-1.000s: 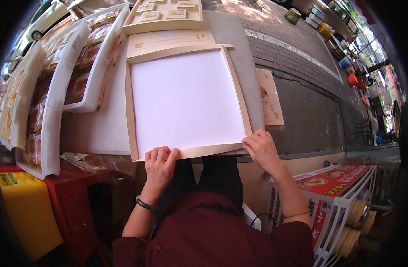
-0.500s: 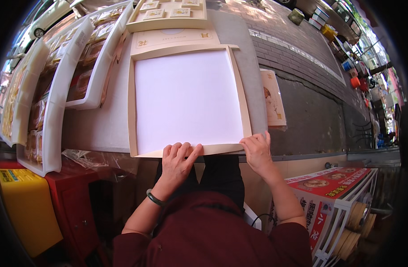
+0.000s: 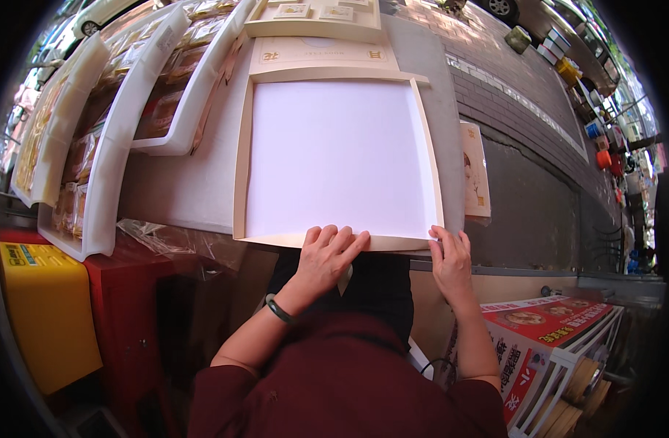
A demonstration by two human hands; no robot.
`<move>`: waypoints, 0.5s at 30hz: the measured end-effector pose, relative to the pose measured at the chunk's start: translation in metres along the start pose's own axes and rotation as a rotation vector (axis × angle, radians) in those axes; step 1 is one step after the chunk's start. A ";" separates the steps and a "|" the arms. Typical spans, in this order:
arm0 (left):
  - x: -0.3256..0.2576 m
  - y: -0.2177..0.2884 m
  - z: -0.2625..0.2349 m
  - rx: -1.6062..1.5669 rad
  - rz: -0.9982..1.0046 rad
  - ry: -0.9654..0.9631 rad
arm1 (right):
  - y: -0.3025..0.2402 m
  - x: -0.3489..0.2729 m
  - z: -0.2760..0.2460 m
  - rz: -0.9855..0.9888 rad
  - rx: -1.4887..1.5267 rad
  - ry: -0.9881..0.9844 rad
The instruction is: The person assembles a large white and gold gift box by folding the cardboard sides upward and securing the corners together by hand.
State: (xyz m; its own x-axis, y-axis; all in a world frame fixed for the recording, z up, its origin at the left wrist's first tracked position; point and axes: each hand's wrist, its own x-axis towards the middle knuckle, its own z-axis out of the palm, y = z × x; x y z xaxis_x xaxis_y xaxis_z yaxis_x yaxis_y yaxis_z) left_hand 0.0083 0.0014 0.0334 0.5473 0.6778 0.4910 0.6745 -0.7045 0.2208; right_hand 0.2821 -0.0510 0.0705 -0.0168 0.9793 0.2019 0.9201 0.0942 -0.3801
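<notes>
A large shallow cream box tray (image 3: 241,168) lined with a white sheet (image 3: 334,157) lies on the table in front of me. My left hand (image 3: 327,259) lies flat over the tray's near edge at its middle, fingers together and pointing toward the sheet. My right hand (image 3: 450,257) rests on the tray's near right corner, fingers spread along the rim. Neither hand closes around anything.
White plastic trays (image 3: 115,139) of wrapped packets stand tilted at the left. Another cream box (image 3: 316,25) sits behind the tray. A printed card (image 3: 475,171) lies right of it. A yellow bin (image 3: 46,310), crumpled plastic film (image 3: 166,241) and a rack with red printed boxes (image 3: 546,336) surround me.
My left hand slid right along the tray's near edge toward its middle. My right hand shifted slightly to the near right corner. The tray now sits squarer before me.
</notes>
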 end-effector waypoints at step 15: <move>0.002 -0.012 -0.001 0.002 0.061 -0.068 | -0.003 0.070 -0.020 0.100 0.077 -0.228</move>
State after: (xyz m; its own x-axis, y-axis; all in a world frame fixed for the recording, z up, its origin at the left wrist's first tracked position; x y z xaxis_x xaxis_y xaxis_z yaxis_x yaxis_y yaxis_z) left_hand 0.0004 0.0108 0.0328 0.6196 0.6468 0.4447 0.6399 -0.7443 0.1910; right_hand 0.2858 0.0137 0.1041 -0.0235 0.9987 -0.0458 0.8892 0.0000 -0.4576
